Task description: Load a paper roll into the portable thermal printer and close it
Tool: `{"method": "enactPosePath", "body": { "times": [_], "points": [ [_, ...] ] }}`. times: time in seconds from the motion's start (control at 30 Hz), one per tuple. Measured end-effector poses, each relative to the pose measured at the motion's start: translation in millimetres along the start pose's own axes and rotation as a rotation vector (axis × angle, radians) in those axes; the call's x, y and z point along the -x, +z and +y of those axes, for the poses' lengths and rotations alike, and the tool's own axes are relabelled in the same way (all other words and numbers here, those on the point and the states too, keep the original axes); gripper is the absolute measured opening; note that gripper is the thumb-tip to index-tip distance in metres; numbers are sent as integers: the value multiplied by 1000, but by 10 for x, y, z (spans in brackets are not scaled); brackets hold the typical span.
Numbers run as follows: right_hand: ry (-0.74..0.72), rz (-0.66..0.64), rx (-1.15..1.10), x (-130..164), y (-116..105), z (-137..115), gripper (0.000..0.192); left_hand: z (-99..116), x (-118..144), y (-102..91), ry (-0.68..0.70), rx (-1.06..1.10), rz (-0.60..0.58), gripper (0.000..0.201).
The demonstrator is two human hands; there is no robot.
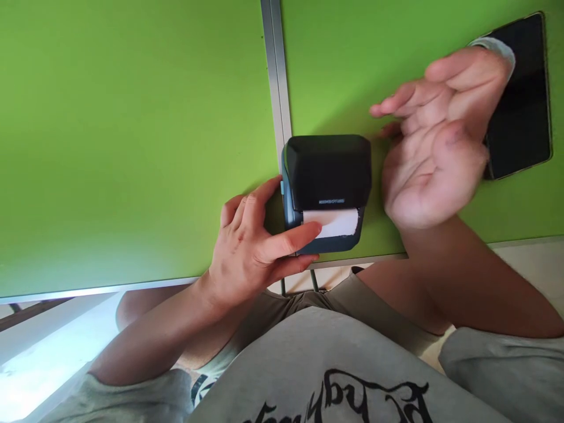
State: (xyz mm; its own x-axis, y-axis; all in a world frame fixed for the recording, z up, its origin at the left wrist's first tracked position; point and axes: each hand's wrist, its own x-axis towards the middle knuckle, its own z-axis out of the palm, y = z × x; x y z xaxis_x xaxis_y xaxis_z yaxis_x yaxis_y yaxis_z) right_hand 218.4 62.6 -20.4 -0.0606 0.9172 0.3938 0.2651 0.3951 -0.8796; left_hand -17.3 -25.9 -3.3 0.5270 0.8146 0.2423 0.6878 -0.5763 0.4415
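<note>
While our left hand grips the small black printer at the green desk edge, fingers clamped on its side, white paper shows. Our right hand hovers beside it, fingers apart, near a phone.

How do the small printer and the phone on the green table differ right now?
The printer is a boxy dark device with white paper showing at its slot; the phone is a flat black slab. The left hand holds the printer's side; the open right hand hovers in front of the phone, partly hiding it. Both rest on the green table.
</note>
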Motion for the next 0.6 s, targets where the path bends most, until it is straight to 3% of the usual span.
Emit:
{"method": "enactPosePath", "body": {
  "times": [0.07, 0.17, 0.37, 0.47, 0.6],
  "points": [
    [8, 11, -68, 0, 2, -14, 44, -7, -1, 7, 8, -5, 15, 40],
    [23, -90, -103, 21, -9, -67, 36, -12, -3, 14, 14, -17, 28, 42],
    [16, -274, -82, 52, -52, -151, 46, 0, -7, 22, 18, -60, 52, 78],
    [18, -405, -116, 9, -95, -211, 49, 1, -12, 24, 15, -92, 41, 78],
    [-58, -546, -25, -65, -150, -270, 38, 0, -16, 17, 24, -115, 46, 73]
  ]
}}
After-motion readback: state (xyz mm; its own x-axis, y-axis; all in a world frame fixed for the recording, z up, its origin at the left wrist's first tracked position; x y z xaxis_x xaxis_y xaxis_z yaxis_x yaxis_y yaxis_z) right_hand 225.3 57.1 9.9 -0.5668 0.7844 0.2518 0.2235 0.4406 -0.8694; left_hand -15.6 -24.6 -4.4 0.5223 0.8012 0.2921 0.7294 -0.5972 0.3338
